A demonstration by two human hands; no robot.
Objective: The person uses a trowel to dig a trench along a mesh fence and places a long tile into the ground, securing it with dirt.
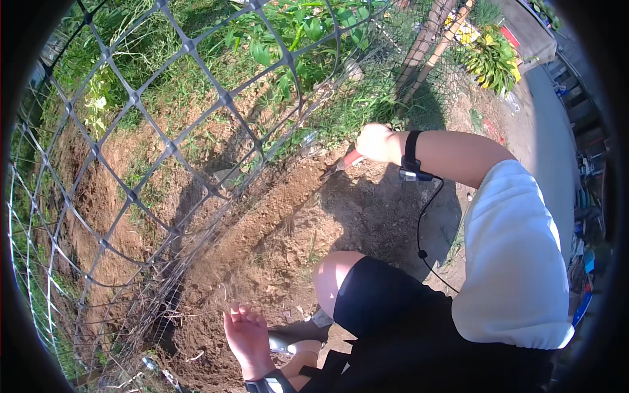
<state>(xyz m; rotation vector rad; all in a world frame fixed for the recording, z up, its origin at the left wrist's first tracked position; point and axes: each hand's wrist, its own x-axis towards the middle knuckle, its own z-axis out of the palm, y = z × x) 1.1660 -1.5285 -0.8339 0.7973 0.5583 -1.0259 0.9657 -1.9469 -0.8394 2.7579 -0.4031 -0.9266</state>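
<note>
Crumbly, clodded brown soil lies along a grey plastic mesh fence of curving strands and diamond-shaped openings. Broad-leaved green plants show through the mesh. The left hand hangs loosely open above the soil, fingers half curled. The right hand grips the smooth red handle of a small hand tool, its dark, narrow head at the soil near the fence.

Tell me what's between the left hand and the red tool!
In the head view, mostly crumbly brown soil lies between the left hand and red tool.
</note>
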